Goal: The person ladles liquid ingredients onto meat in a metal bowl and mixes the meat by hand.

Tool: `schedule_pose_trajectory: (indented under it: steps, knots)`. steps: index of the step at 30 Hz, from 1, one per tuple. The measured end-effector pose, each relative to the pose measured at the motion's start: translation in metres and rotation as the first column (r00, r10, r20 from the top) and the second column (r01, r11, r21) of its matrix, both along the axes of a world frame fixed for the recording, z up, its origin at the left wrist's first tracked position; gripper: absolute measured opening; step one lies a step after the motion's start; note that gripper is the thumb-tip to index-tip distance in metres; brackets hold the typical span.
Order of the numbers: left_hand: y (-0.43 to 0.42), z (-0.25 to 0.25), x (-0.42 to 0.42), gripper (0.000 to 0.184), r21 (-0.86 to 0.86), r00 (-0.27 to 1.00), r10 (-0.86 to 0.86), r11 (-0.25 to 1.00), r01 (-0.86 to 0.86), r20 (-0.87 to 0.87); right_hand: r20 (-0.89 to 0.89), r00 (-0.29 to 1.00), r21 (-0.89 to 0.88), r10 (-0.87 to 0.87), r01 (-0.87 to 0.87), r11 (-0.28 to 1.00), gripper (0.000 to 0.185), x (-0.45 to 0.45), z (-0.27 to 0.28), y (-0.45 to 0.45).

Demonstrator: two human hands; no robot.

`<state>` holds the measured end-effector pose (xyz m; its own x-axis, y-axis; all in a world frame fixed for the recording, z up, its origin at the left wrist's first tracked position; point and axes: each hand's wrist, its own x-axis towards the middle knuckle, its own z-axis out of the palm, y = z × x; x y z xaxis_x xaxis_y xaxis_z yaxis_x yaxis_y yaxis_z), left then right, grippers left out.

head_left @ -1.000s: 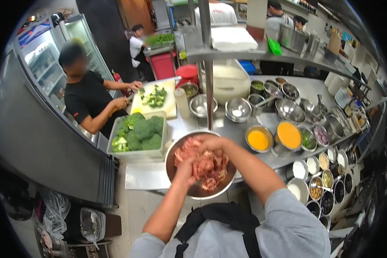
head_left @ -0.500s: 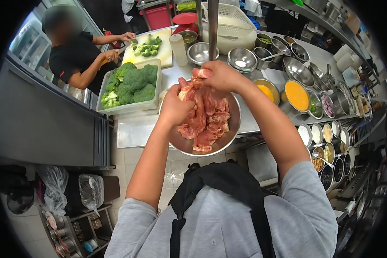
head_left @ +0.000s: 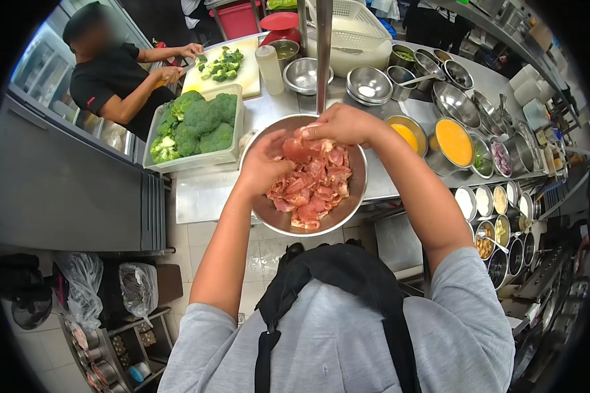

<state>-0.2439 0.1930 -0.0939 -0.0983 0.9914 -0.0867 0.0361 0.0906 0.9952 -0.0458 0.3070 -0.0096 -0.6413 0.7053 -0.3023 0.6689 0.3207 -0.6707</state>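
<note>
A wide steel bowl (head_left: 354,213) filled with pieces of raw meat (head_left: 314,190) is in front of me at the counter's edge. My left hand (head_left: 267,164) is inside the bowl's left side, fingers apart, against the meat. Over the far right rim reaches my right hand (head_left: 347,126), its thumb and fingers closed on a piece of raw meat at the top of the pile. Part of that piece is hidden by the fingers.
Left of the bowl stands a plastic tub (head_left: 206,159) of broccoli (head_left: 206,118). A co-worker (head_left: 111,78) cuts broccoli on a white board (head_left: 246,78). A metal post (head_left: 324,59) rises just behind the bowl. Containers of orange liquid (head_left: 453,143) and stacked steel bowls (head_left: 369,85) stand right.
The meat that both hands held up at the bowl's far side is lower, in the pile. My left hand has loosened, its fingers now spread. My right hand has come down slightly.
</note>
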Motion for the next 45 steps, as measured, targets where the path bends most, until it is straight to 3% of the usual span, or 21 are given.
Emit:
schedule_pose_trajectory:
  steps: [1, 2, 4, 5, 7, 12, 13, 14, 18, 19, 21, 23, 26, 31, 33, 34, 36, 37, 39, 43, 45]
  knots:
    - [-0.004, 0.005, 0.007, 0.066, 0.149, 0.956, -0.156, 0.981, 0.121, 0.248, -0.047, 0.999, -0.134, 0.006, -0.013, 0.991, 0.037, -0.002, -0.001, -0.001]
    - [-0.006, 0.011, 0.013, 0.066, 0.151, 0.957, -0.151, 0.982, 0.116, 0.247, -0.049, 0.999, -0.131, 0.012, -0.018, 0.991, 0.037, -0.003, -0.006, -0.002]
    - [-0.008, 0.018, 0.023, 0.076, 0.176, 0.949, -0.236, 0.964, 0.201, 0.21, -0.355, 0.862, -0.635, -0.362, 0.062, 0.77, 0.037, -0.005, -0.026, -0.005]
    - [-0.011, 0.019, 0.028, 0.076, 0.175, 0.95, -0.231, 0.965, 0.196, 0.209, -0.467, 0.817, -0.62, -0.338, -0.03, 0.784, 0.035, -0.006, -0.035, -0.006]
    - [-0.014, 0.02, 0.035, 0.064, 0.365, 0.888, 0.087, 0.926, 0.095, -0.451, -0.464, 0.855, -0.509, -0.232, -0.043, 0.86, 0.033, -0.002, -0.025, -0.013]
    - [-0.001, -0.012, 0.024, 0.037, 0.272, 0.959, 0.085, 0.962, -0.009, -0.271, -0.477, 0.87, -0.072, -0.123, 0.101, 0.992, 0.025, -0.007, -0.019, -0.022]
    - [-0.003, -0.007, 0.019, 0.033, 0.035, 0.964, -0.046, 0.999, 0.038, 0.262, -0.478, 0.87, -0.068, -0.125, 0.105, 0.992, 0.025, -0.005, -0.016, -0.022]
    - [-0.005, -0.002, 0.017, 0.031, -0.145, 0.683, -0.034, 0.968, 0.203, 0.73, -0.418, 0.882, -0.167, -0.217, 0.161, 0.973, 0.022, -0.003, -0.012, -0.02]
    - [-0.008, -0.008, -0.003, 0.044, -0.087, 0.314, -0.065, 0.891, 0.445, 0.947, -0.347, 0.87, -0.362, -0.35, 0.22, 0.906, 0.019, 0.006, -0.032, -0.005]
    - [-0.013, -0.003, -0.007, 0.053, -0.323, 0.611, 0.065, 0.89, 0.323, 0.789, -0.345, 0.871, -0.366, -0.349, 0.218, 0.905, 0.019, 0.012, -0.046, -0.005]
    - [-0.027, -0.007, -0.009, 0.056, -0.505, 0.772, 0.26, 0.858, 0.091, 0.581, -0.327, 0.912, 0.51, -0.246, 0.39, 0.767, 0.016, 0.025, -0.067, -0.007]
    - [-0.042, -0.019, -0.013, 0.052, -0.559, 0.834, 0.483, 0.782, -0.275, 0.266, -0.236, 0.932, 0.432, -0.277, 0.355, 0.829, 0.016, 0.038, -0.068, -0.005]
    - [-0.04, -0.038, -0.013, 0.04, -0.271, 0.945, 0.324, 0.915, -0.299, 0.053, -0.051, 0.974, 0.324, -0.218, 0.223, 0.919, 0.019, 0.034, -0.077, -0.014]
    - [-0.008, -0.063, 0.027, 0.03, 0.074, 0.881, 0.034, 0.997, 0.002, -0.472, -0.06, 0.995, 0.404, -0.074, 0.092, 0.91, 0.027, 0.002, -0.147, -0.054]
    - [0.002, -0.067, 0.036, 0.034, 0.242, 0.433, 0.158, 0.959, 0.145, -0.887, -0.323, 0.946, 0.5, 0.042, 0.133, 0.856, 0.03, -0.001, -0.161, -0.06]
    - [0.004, -0.057, 0.038, 0.034, 0.238, 0.434, 0.158, 0.961, 0.137, -0.887, -0.321, 0.946, 0.497, 0.048, 0.125, 0.858, 0.03, -0.001, -0.155, -0.057]
    - [0.011, -0.041, 0.041, 0.041, -0.223, 0.43, -0.235, 0.972, 0.077, -0.872, 0.052, 0.958, 0.399, -0.281, 0.238, 0.886, 0.028, 0.008, -0.141, -0.04]
    - [0.011, -0.046, 0.04, 0.041, -0.223, 0.426, -0.239, 0.971, 0.086, -0.873, -0.021, 0.939, 0.495, -0.343, 0.308, 0.812, 0.02, 0.014, -0.147, -0.032]
    - [0.014, -0.049, 0.031, 0.028, -0.115, 0.741, -0.136, 0.99, 0.08, -0.658, -0.034, 0.946, 0.51, -0.321, 0.293, 0.808, 0.019, 0.024, -0.142, -0.03]
    - [0.018, -0.043, 0.005, 0.024, 0.113, 0.572, 0.179, 0.982, -0.15, -0.8, -0.084, 0.991, 0.574, -0.108, 0.137, 0.807, 0.016, 0.025, -0.139, -0.058]
    - [0.022, -0.044, -0.012, 0.024, 0.497, 0.447, 0.534, 0.842, -0.208, -0.718, -0.114, 0.993, 0.636, 0.014, 0.062, 0.769, 0.016, 0.022, -0.155, -0.072]
